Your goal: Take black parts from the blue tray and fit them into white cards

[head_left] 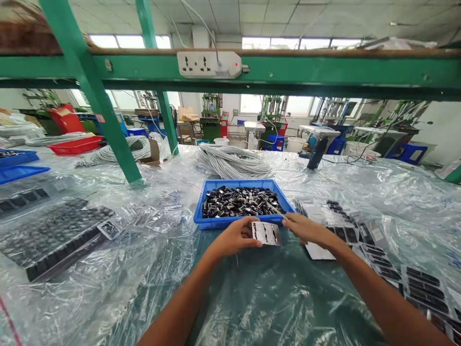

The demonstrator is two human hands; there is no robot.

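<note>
My left hand (234, 238) grips a small shiny silvery plate (266, 233) with dark streaks by its left edge, just in front of the blue tray. My right hand (306, 228) is closed round a thin yellowish stick-like tool (275, 209), its far end pointing left over the tray's right corner; its exact kind is unclear. Many small glossy black pieces with metallic parts (241, 202) fill the blue tray (212, 223). Under my right wrist lies a pale flat sheet (320, 252), partly covered by the arm.
Packs of black parts (425, 288) lie along the right. Rows of wrapped parts (57, 235) and plastic bags (151, 218) are on the left. A grey cable coil (232, 161) sits behind the tray. A green beam (324, 72) with a power strip (209, 65) crosses above; a post (104, 115) stands left.
</note>
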